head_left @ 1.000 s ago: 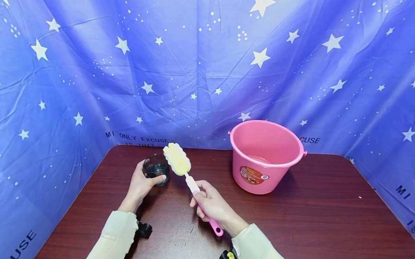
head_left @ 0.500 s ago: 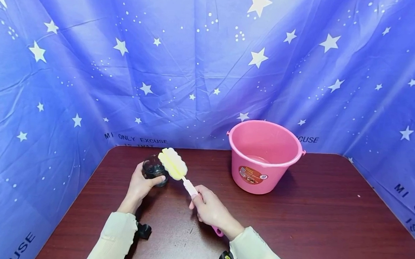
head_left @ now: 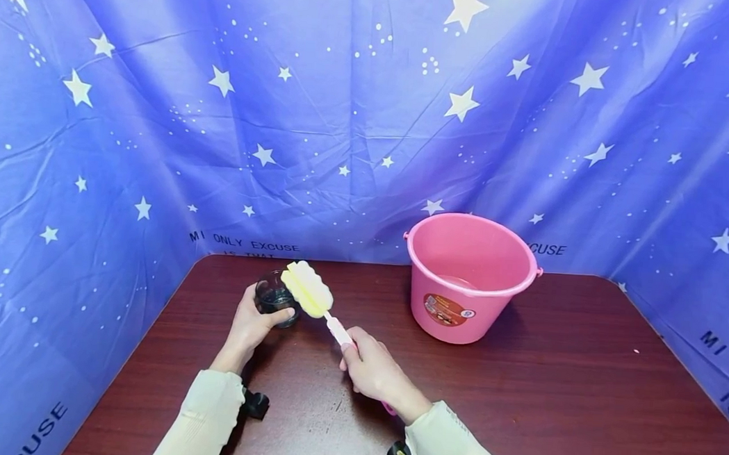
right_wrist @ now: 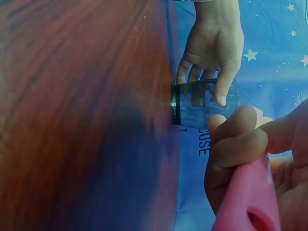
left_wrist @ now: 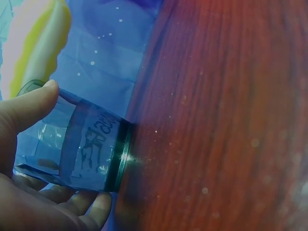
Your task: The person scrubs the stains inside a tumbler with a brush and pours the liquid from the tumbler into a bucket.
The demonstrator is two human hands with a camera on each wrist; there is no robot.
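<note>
My left hand (head_left: 252, 328) holds a dark, see-through glass cup (left_wrist: 91, 144) round its side, thumb near the rim and fingers on the opposite side. Lettering shows on the cup's wall, and its base is at the table surface. My right hand (head_left: 376, 369) grips the pink and white handle of a sponge cup brush (head_left: 308, 290). The brush's yellow and white sponge head points up and left, overlapping the cup's rim in the head view. In the right wrist view the pink handle end (right_wrist: 252, 192), with a hole in it, sticks out from my curled fingers.
A pink bucket (head_left: 426, 287) with an orange label stands at the back right of the dark red wooden table (head_left: 548, 406). A blue curtain (head_left: 359, 116) with white stars surrounds the table's back and sides.
The right hand's fingers have closed further round the brush handle, covering more of it. The sponge head has turned and dipped slightly. The left hand and cup have stayed in place.
</note>
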